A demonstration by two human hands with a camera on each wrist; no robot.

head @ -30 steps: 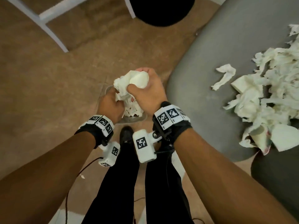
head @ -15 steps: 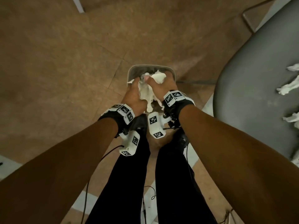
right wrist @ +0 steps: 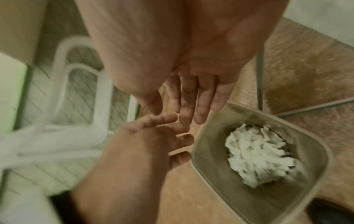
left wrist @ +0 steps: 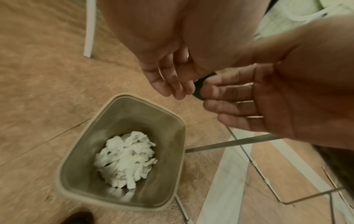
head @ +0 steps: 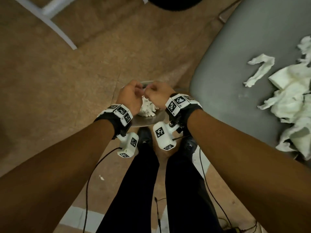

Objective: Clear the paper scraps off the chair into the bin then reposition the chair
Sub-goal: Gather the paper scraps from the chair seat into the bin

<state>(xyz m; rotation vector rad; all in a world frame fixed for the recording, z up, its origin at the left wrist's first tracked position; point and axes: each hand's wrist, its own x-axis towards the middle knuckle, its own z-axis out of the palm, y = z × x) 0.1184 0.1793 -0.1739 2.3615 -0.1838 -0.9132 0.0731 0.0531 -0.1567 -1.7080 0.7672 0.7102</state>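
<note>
A beige bin (head: 149,121) stands on the floor in front of my feet, with a wad of white paper scraps (left wrist: 124,159) lying inside it. My left hand (head: 130,96) and right hand (head: 157,96) hover side by side just above the bin. In the wrist views the fingers of the left hand (left wrist: 168,81) and of the right hand (right wrist: 189,104) are relaxed and hold nothing. The grey chair seat (head: 235,84) is at my right. A heap of white paper scraps (head: 292,101) lies on it, with one loose strip (head: 260,68) beside the heap.
White frame legs (head: 55,27) cross the floor at upper left. A round black object (head: 175,4) sits at the top edge. One small scrap (head: 101,177) lies on the brown floor by my left leg. Thin metal chair legs (left wrist: 229,142) run beside the bin.
Both hands held a bundle of scraps and lowered it into the bin. They have let go, the bundle lies in the bin, and the hands have risen slightly, empty.
</note>
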